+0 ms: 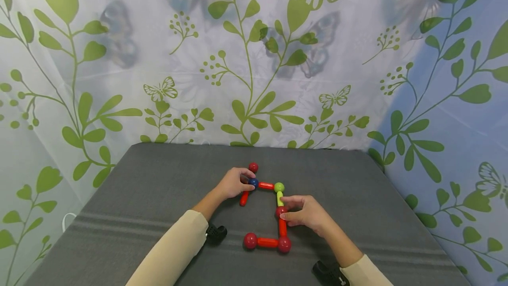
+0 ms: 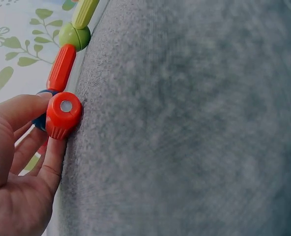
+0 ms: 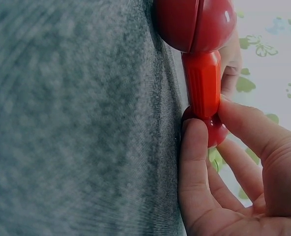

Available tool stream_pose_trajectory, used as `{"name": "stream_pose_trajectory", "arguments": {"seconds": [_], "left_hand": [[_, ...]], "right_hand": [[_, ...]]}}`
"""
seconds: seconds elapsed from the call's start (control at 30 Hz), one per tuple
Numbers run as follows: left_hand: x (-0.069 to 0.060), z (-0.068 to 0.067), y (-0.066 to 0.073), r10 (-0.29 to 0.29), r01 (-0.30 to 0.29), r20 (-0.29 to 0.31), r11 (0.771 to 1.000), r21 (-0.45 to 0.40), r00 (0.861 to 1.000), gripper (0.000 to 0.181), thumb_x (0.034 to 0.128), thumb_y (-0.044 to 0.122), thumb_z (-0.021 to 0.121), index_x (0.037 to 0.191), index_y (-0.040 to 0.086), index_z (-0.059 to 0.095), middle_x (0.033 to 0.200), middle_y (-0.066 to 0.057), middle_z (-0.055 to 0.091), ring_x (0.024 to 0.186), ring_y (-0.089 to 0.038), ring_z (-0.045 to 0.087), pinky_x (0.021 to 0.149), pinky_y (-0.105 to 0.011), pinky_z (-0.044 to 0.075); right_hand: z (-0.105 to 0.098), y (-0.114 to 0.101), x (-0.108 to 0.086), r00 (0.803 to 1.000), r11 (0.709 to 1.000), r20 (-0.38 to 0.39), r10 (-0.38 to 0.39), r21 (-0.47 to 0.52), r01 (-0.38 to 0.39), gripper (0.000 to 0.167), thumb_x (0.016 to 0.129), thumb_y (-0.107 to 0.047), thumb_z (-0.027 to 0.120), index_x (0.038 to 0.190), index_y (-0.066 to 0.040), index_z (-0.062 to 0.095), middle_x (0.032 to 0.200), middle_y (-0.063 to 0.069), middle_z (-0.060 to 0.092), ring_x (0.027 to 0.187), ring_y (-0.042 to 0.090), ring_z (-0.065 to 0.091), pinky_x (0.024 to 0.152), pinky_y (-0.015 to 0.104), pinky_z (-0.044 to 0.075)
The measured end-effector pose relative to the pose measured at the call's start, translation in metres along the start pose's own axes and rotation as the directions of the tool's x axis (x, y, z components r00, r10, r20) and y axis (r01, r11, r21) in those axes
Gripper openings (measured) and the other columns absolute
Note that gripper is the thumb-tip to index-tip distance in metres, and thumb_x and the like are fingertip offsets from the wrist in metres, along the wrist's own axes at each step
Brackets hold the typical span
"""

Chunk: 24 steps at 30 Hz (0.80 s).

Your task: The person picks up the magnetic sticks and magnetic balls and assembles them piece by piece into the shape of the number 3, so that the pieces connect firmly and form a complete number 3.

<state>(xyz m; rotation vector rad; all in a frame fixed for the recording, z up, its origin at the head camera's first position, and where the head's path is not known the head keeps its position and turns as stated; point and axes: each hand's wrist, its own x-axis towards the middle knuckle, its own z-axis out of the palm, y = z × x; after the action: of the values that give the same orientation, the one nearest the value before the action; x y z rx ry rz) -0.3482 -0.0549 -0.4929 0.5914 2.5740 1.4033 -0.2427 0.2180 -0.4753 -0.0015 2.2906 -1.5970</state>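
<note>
In the head view my left hand pinches a blue ball between thumb and fingers. From this ball a red rod points toward me; its free end shows a silvery disc in the left wrist view. Another red rod links the blue ball to a green ball. A yellow-green rod runs from there to a red ball, which my right hand holds between thumb and fingers. Beyond the blue ball lies a red ball; what joins them is hidden.
From the right-hand ball a red rod leads to a red corner ball. A further red rod ends at a red ball. Everything lies on a grey table, with a leaf-patterned curtain behind.
</note>
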Motion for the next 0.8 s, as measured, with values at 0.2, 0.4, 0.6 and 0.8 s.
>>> {"name": "stream_pose_trajectory", "arguments": {"seconds": [0.2, 0.4, 0.6, 0.8], "left_hand": [[0.0000, -0.0005, 0.0017, 0.006, -0.006, 0.006, 1.000, 0.009, 1.000, 0.025, 0.0874, 0.011, 0.082, 0.110, 0.012, 0.072, 0.109, -0.007, 0.072, 0.097, -0.018, 0.066, 0.082, -0.033, 0.056], [-0.0003, -0.0022, 0.0032, 0.008, -0.008, 0.016, 1.000, 0.019, 1.000, 0.027, 0.0876, 0.009, 0.081, 0.113, 0.012, 0.072, 0.113, -0.005, 0.072, 0.101, -0.019, 0.067, 0.091, -0.037, 0.057], [-0.0035, -0.0057, 0.0052, 0.003, -0.004, 0.039, 1.000, 0.021, 0.999, 0.030, 0.0879, 0.008, 0.081, 0.116, 0.012, 0.071, 0.117, -0.005, 0.071, 0.103, -0.019, 0.067, 0.091, -0.037, 0.057], [-0.0049, -0.0064, 0.0062, -0.003, 0.002, 0.049, 1.000, 0.023, 0.999, 0.032, 0.0878, 0.008, 0.081, 0.118, 0.012, 0.071, 0.118, -0.005, 0.070, 0.103, -0.021, 0.067, 0.091, -0.037, 0.057]], "right_hand": [[-0.0003, 0.0002, 0.0003, 1.000, 1.000, 0.004, -0.003, -0.007, 0.003, 0.060, 0.080, -0.015, 0.089, 0.135, -0.008, 0.066, 0.120, 0.016, 0.067, 0.088, 0.021, 0.072, 0.078, 0.038, 0.063], [-0.0002, 0.0006, 0.0001, 1.000, 1.000, 0.009, -0.011, -0.004, 0.011, 0.060, 0.081, -0.014, 0.088, 0.136, -0.007, 0.066, 0.121, 0.016, 0.068, 0.090, 0.021, 0.072, 0.078, 0.039, 0.063], [-0.0003, 0.0020, 0.0010, 1.000, 1.000, 0.004, -0.006, -0.002, 0.006, 0.060, 0.080, -0.013, 0.088, 0.135, -0.007, 0.066, 0.120, 0.016, 0.067, 0.089, 0.022, 0.072, 0.078, 0.039, 0.063], [0.0005, 0.0032, 0.0027, 1.000, 1.000, -0.001, -0.004, -0.014, 0.004, 0.059, 0.079, -0.015, 0.089, 0.134, -0.009, 0.067, 0.120, 0.016, 0.067, 0.091, 0.021, 0.072, 0.078, 0.039, 0.063]]}}
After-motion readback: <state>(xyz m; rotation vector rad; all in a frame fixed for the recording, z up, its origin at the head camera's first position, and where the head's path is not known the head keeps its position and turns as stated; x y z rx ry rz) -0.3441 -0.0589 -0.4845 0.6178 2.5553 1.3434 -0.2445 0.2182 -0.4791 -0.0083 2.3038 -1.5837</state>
